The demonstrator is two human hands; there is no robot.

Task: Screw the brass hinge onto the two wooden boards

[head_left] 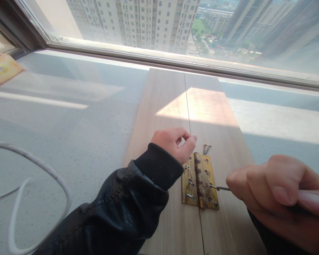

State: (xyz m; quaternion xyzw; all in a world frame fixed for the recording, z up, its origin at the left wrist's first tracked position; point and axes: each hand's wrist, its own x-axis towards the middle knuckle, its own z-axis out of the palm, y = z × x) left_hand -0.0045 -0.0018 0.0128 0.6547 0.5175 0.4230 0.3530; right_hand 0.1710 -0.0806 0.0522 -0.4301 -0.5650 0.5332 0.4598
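Observation:
A worn, brass-coloured hinge (pixel 190 191) lies unfolded across the seam between two wooden boards (pixel 170 92). Several screws stand in its holes, some of them tilted. My right hand (pixel 276 184) is closed around a screwdriver (pixel 224 188), its thin shaft reaching left to the head of a tilted screw (pixel 213 186) in the hinge's right leaf. Just above the hinge's left leaf, my left hand (pixel 174 141) is curled, thumb and forefinger tips together; whether anything is between them I cannot make out. Two loose screws (pixel 207 149) lie on the right board beyond the hinge.
The boards rest on a speckled pale sill (pixel 101 138) below a window frame (pixel 138 58). A white cable (pixel 55 177) loops at the left. An orange-yellow packet-like item (pixel 5 69) sits at the far left. Sunlight falls in bright patches on the boards and sill.

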